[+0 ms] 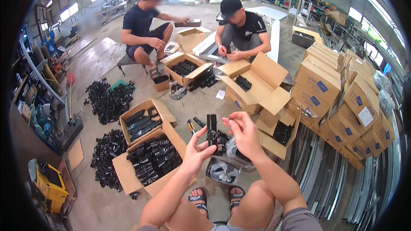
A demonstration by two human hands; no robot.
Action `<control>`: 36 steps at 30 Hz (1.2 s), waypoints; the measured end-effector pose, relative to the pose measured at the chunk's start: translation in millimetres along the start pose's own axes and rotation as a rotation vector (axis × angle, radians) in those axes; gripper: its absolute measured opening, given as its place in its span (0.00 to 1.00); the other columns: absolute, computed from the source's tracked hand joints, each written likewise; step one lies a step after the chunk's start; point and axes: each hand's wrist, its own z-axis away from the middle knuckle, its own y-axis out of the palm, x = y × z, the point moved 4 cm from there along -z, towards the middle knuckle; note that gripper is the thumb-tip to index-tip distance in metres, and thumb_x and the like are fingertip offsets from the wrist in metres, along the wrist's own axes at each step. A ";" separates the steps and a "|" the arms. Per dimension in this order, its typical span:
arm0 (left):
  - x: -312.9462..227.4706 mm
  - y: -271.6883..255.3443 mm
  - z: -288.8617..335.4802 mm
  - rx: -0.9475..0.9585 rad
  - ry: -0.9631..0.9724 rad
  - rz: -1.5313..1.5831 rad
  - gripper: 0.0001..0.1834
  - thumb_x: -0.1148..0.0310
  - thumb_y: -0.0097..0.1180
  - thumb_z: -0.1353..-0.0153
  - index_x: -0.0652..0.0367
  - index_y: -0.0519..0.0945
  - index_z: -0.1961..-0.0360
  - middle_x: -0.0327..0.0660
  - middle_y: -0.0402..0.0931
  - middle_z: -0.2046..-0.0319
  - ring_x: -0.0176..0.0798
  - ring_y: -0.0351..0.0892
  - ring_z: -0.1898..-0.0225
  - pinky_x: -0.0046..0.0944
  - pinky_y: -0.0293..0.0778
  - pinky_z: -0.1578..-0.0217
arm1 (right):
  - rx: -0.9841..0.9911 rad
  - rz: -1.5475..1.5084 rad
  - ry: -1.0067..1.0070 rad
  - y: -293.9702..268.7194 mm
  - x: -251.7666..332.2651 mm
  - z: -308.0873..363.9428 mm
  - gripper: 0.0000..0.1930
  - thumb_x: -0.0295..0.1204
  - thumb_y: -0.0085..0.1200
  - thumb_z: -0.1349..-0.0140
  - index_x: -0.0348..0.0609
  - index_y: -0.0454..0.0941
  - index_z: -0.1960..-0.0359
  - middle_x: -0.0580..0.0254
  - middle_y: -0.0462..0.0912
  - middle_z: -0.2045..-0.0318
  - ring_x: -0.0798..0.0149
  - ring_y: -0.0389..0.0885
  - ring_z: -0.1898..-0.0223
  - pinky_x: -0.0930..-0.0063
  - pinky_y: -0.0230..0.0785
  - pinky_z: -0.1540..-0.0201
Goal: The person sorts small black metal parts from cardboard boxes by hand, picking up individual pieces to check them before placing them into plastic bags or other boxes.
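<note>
L hand (198, 149) has a blk plastic part (211, 129) gripped btwn thumb & fingers; part is roughly upright, just L of R hand (245, 137). R hand is narrow, thumb & fingertips drawn close, just apart from the part; can't tell if sth small is pinched there. Just beyond L hand, on the floor, lies a cutter (191, 125) w/ orange & blk handle. Below both hands, btwn the person's feet & the part, is a tub (208, 175) w/ clear plastic bags (224, 173) in it. L of L hand, near: a carton (126, 175) full of blk parts, & right behind it a 2nd carton (162, 110) w/ more in rows. Further L of L hand, a loose heap (109, 158) of blk parts on the floor; another heap (109, 100) beyond that. Just R of R hand: a smaller carton (269, 144) w/ blk parts; past R hand, a big carton (267, 70), flaps up, w/ a few parts inside. Far R of R hand: stacked boxes (317, 85) on a pallet, long metal strips (325, 184) on the floor nearer. Well beyond both hands, 2 co-workers sit low: one (143, 34) ahead-L, one (245, 32) ahead-R, the latter w/ both hands at a small dark thing.
</note>
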 end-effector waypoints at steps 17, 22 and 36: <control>-6.8 11.5 18.1 0.108 0.032 0.007 0.43 0.80 0.62 0.39 0.49 0.55 0.26 0.51 0.79 0.47 0.42 0.80 0.46 0.44 0.74 0.42 | -0.072 0.142 -0.094 10.6 -11.5 27.8 0.07 0.21 0.60 0.38 0.33 0.83 0.59 0.56 0.88 0.67 0.69 0.86 0.66 0.75 0.77 0.61; -6.7 14.0 16.7 0.112 0.025 -0.028 0.43 0.81 0.62 0.39 0.50 0.55 0.26 0.51 0.79 0.47 0.42 0.80 0.46 0.44 0.74 0.42 | -0.094 0.044 -0.036 5.5 -25.2 26.1 0.08 0.21 0.61 0.38 0.33 0.84 0.58 0.58 0.88 0.66 0.73 0.85 0.65 0.77 0.77 0.61; -0.3 12.6 10.8 0.087 0.012 -0.064 0.42 0.82 0.62 0.39 0.50 0.57 0.27 0.51 0.80 0.49 0.41 0.81 0.48 0.42 0.75 0.43 | -0.101 -0.020 -0.011 3.3 -32.2 28.4 0.08 0.22 0.61 0.37 0.34 0.84 0.57 0.61 0.88 0.66 0.74 0.83 0.66 0.77 0.76 0.61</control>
